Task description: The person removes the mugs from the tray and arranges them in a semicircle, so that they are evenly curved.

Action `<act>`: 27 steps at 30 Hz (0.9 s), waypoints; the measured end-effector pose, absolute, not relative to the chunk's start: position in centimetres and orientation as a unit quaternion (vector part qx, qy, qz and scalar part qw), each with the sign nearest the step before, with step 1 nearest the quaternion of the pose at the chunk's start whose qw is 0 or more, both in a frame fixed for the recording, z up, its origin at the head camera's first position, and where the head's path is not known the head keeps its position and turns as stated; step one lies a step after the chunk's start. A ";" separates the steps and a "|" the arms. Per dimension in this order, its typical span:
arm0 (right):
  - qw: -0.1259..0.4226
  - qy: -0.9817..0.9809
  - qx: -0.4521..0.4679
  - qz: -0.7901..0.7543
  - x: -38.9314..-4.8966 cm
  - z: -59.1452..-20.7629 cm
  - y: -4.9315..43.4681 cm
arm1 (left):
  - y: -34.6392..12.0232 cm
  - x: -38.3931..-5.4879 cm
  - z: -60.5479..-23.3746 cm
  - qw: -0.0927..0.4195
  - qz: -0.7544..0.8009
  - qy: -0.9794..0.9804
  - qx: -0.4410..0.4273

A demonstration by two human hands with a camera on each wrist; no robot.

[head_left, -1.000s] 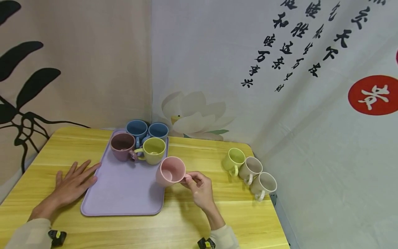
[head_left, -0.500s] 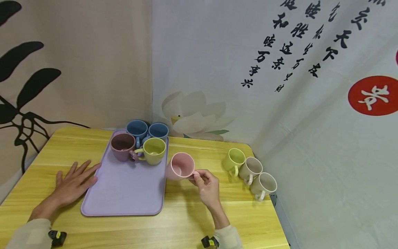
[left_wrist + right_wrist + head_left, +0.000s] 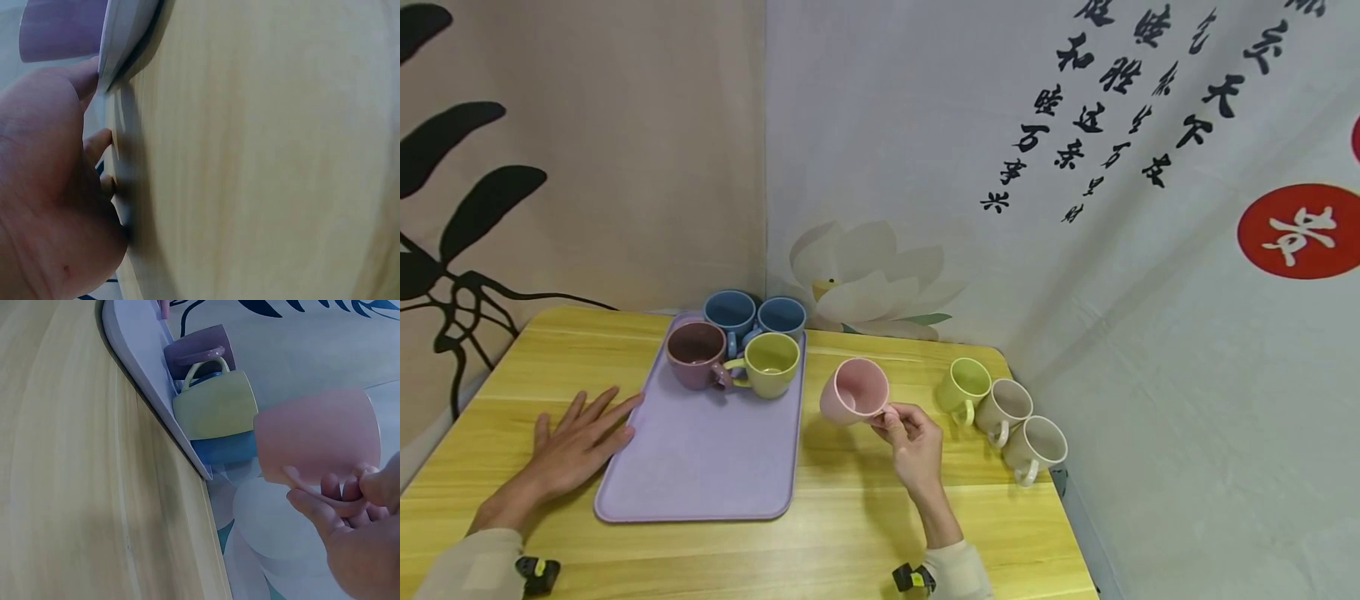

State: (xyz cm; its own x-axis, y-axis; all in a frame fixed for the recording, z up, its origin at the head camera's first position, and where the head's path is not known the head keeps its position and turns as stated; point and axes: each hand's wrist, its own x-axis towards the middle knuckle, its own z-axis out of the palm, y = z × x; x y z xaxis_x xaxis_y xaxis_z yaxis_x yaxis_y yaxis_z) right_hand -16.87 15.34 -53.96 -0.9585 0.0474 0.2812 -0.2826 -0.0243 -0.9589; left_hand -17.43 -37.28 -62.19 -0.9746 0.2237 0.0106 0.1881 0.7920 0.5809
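A pink mug hangs above the table just right of the tray, tilted slightly. My right hand pinches its handle between thumb and fingers. Spread flat, my left hand rests on the table with its fingertips at the left rim of the lavender tray. At the tray's far end stand a purple mug, a yellow-green mug and two blue mugs, one at the left and one at the right. The left wrist view shows part of the purple mug beyond the tray edge.
On the right side of the wooden table a green mug and two off-white mugs, one in the middle and one nearer, stand in a slanting row near the edge. A printed cloth hangs behind the table.
My right hand has carried the pink mug to the right and slightly away, from over the tray's right edge to over the bare table. The left hand has stayed in place.
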 end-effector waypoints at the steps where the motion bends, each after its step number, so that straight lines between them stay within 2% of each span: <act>1: 0.119 -0.689 0.081 0.711 -16.9 -53.9 15.4 | -37.3 -17.4 -62.2 0.029 0.304 0.946 0.109; 27: 0.169 -0.697 -0.003 0.696 -17.6 -54.0 16.2 | -37.4 -17.4 -62.4 0.031 0.314 0.943 0.107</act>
